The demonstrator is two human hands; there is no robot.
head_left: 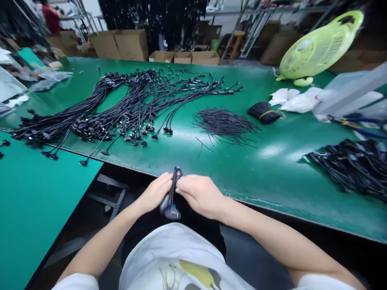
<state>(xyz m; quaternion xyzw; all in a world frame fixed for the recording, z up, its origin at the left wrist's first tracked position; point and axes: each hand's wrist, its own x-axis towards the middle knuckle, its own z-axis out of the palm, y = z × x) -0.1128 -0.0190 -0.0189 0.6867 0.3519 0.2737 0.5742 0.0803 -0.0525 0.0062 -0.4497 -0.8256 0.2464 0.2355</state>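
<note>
A folded black cable (171, 197) with a metal-tipped connector at its lower end is held upright between both hands, just off the table's front edge. My left hand (157, 191) is closed round its left side. From the right, my right hand (201, 195) pinches the cable near its upper loop. Beyond the hands, short thin black ties (226, 124) lie loose in a pile. A large spread of black cables with connectors (121, 104) covers the table's left and middle. More bundled black cables (356, 165) are heaped at the right.
The green table (272, 177) spans the view, with a lighter green surface (39, 193) at left. A yellow-green fan (320, 44), a banded black tie bundle (264, 112), white wrappers (302, 100) and blue-handled pliers (363, 125) are at right. Cardboard boxes (131, 44) and a person (51, 18) are behind.
</note>
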